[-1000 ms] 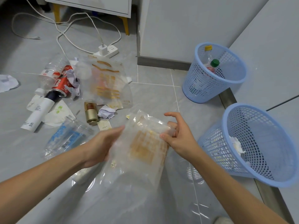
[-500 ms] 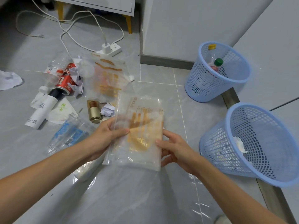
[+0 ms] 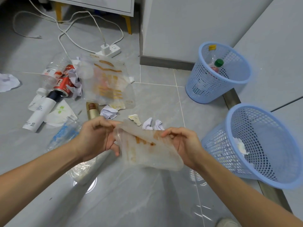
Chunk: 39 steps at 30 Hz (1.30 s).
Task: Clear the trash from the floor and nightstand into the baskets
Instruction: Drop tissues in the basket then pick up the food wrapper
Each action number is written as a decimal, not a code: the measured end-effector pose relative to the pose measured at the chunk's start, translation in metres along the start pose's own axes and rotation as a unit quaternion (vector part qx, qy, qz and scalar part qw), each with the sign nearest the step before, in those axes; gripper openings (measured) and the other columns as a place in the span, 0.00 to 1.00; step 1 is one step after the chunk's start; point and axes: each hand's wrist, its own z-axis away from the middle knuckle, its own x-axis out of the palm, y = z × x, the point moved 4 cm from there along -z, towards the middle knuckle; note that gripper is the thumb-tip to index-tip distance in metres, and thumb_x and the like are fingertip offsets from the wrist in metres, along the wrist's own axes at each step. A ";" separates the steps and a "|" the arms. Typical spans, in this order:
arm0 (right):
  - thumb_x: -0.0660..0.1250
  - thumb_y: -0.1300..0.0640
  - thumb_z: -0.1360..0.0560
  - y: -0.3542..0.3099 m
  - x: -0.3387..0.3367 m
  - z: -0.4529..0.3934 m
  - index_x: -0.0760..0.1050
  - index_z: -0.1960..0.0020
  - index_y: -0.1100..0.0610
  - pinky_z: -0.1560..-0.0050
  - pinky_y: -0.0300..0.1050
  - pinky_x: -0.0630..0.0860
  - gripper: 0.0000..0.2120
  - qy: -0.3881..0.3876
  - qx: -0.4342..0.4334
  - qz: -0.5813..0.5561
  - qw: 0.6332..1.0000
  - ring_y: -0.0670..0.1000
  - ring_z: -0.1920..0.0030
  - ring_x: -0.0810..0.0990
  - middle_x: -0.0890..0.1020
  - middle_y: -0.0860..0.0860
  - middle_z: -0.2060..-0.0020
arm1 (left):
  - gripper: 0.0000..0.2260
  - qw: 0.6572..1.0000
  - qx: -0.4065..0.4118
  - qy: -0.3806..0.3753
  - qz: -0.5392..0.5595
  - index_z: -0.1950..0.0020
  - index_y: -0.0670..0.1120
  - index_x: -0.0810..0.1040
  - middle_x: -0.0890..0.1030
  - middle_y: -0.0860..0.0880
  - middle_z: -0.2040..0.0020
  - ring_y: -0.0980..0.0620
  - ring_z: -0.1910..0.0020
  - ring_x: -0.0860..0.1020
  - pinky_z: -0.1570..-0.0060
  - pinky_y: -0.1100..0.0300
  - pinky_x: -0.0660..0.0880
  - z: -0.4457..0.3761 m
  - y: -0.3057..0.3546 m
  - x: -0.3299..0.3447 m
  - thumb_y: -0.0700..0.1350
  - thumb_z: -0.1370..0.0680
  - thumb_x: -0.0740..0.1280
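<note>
Just below the middle of the frame, the left hand (image 3: 96, 136) pinches the left edge of a clear plastic bag (image 3: 147, 149) with orange print, its fingers curled round the film; the right hand (image 3: 182, 143) grips the bag's upper right edge the same way. The bag hangs between them, folded over and limp, held clear of the floor (image 3: 155, 199).

The step in hand looks like crushing or folding this bag before dropping it in a basket. To do it well, I would gather the film into one fist so it does not spring open or catch air, then release it low inside the rim rather than tossing, since so light a thing drifts. The near basket (image 3: 262, 145), at the right edge of the frame beside the right hand, already holds crumpled paper and seems the fitting one; the far basket (image 3: 218, 71), upper right, holds bottles.

Much trash remains. Just above the hands lie small paper scraps (image 3: 147, 124), a crumpled paper ball (image 3: 109, 112) and a gold bottle (image 3: 93, 110). Further up sits a second printed bag (image 3: 108, 82), and to the left a red can (image 3: 63, 82), a white tube (image 3: 39, 113) and a clear bottle (image 3: 65, 133). A power strip (image 3: 109, 51) lies near the top
</note>
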 end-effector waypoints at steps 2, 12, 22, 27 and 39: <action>0.68 0.58 0.25 -0.010 0.003 0.004 0.81 0.53 0.60 0.55 0.49 0.79 0.06 -0.027 -0.011 0.070 0.997 0.57 0.55 0.82 0.81 0.59 0.53 | 0.22 0.992 -0.012 0.009 -0.123 0.48 0.34 0.85 0.85 0.36 0.50 0.44 0.62 0.80 0.66 0.52 0.80 0.001 0.010 0.005 0.46 0.18 0.55; 0.75 0.67 0.27 -0.179 0.015 0.085 0.83 0.51 0.56 0.66 0.38 0.78 0.09 0.086 -0.176 0.406 0.893 0.45 0.64 0.83 0.85 0.50 0.64 | 0.10 0.885 0.191 0.050 -0.421 0.47 0.41 0.83 0.81 0.35 0.61 0.44 0.65 0.81 0.61 0.50 0.81 -0.039 0.108 0.108 0.34 0.27 0.76; 0.73 0.67 0.29 -0.291 -0.118 0.230 0.81 0.60 0.62 0.65 0.49 0.74 0.03 0.269 -0.274 0.677 0.628 0.49 0.70 0.76 0.79 0.61 0.70 | 0.05 0.852 0.241 0.079 -0.458 0.46 0.51 0.80 0.81 0.53 0.54 0.47 0.59 0.83 0.56 0.45 0.82 -0.127 0.080 0.249 0.45 0.21 0.68; 0.73 0.64 0.37 -0.197 -0.138 0.198 0.79 0.61 0.55 0.78 0.44 0.66 0.07 0.140 -0.277 0.869 0.386 0.57 0.75 0.75 0.78 0.51 0.68 | 0.05 0.842 0.197 0.103 -0.492 0.57 0.51 0.80 0.81 0.56 0.61 0.50 0.63 0.81 0.59 0.47 0.81 -0.114 0.064 0.235 0.42 0.23 0.68; 0.67 0.49 0.23 -0.083 -0.191 0.063 0.71 0.34 0.51 0.41 0.46 0.75 0.19 0.000 0.124 0.676 0.727 0.52 0.43 0.79 0.80 0.48 0.43 | 0.08 0.850 0.098 0.178 -0.486 0.58 0.50 0.80 0.82 0.54 0.63 0.53 0.71 0.79 0.65 0.52 0.77 -0.086 0.040 0.146 0.39 0.23 0.65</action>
